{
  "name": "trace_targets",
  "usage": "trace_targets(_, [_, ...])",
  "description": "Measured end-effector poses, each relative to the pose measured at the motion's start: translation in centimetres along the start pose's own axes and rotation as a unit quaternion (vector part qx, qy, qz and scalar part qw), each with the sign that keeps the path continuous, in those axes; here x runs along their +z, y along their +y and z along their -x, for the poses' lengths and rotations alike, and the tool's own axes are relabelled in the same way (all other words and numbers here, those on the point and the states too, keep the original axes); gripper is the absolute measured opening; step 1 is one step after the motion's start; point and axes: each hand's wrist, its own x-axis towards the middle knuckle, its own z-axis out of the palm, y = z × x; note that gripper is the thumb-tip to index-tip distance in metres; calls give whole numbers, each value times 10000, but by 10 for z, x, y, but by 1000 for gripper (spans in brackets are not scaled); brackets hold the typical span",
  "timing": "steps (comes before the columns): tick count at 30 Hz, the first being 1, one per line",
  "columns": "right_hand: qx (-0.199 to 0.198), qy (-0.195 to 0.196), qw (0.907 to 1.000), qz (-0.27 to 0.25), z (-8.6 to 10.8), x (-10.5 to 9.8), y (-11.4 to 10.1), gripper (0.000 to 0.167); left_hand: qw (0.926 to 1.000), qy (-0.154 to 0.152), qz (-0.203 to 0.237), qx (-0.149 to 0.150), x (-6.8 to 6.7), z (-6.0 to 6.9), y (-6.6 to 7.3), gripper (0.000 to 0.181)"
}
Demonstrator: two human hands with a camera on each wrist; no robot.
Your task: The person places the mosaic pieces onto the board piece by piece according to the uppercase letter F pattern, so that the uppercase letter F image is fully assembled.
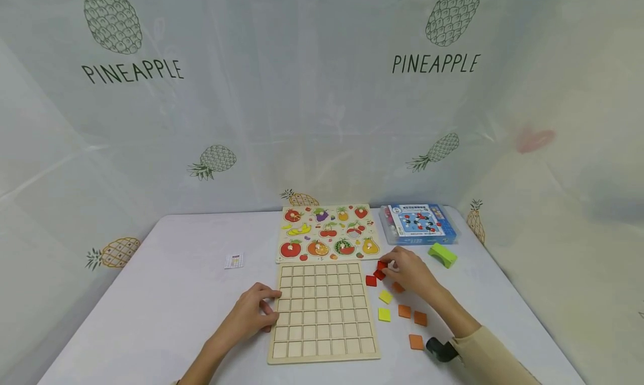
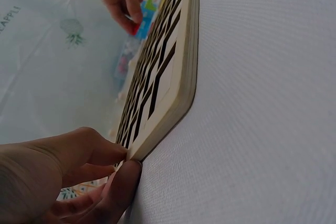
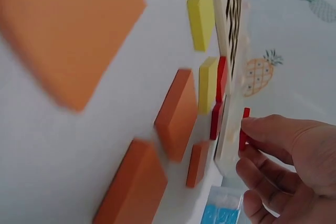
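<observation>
A pale wooden grid board (image 1: pixel 323 360) lies flat on the table in the head view. My left hand (image 1: pixel 248 313) holds its left edge; in the left wrist view the thumb and fingers pinch the rim. Right of the board's far corner, my right hand (image 1: pixel 411 271) pinches a red square tile (image 3: pixel 244 129) between thumb and fingers, raised off the table. Two more red tiles (image 1: pixel 371 281) lie just below it, beside the board. Close by are yellow tiles (image 1: pixel 384 314) and several orange tiles (image 1: pixel 405 311), flat on the table.
A fruit picture board (image 1: pixel 313 234) lies behind the grid board. At the back right stands a clear and blue box (image 1: pixel 420 224), with a green arched block (image 1: pixel 443 255) in front. A black object (image 1: pixel 441 350) is by the right sleeve. A small printed paper (image 1: pixel 233 260) lies left.
</observation>
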Motion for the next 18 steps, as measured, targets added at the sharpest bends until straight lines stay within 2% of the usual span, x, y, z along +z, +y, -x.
trace_targets(3, [-80,-43,10000,-43,-1,3,-9,23,10000,10,2,-7,0,0,0,44])
trace_targets(11, [-599,-84,9981,-88,-10,17,-29,21,9999,58,-117,8,0,0,0,44])
trace_targets(18, [-752,-288,9961,-349,-16,30,-47,21,9999,43,-117,-4,0,-1,-1,44])
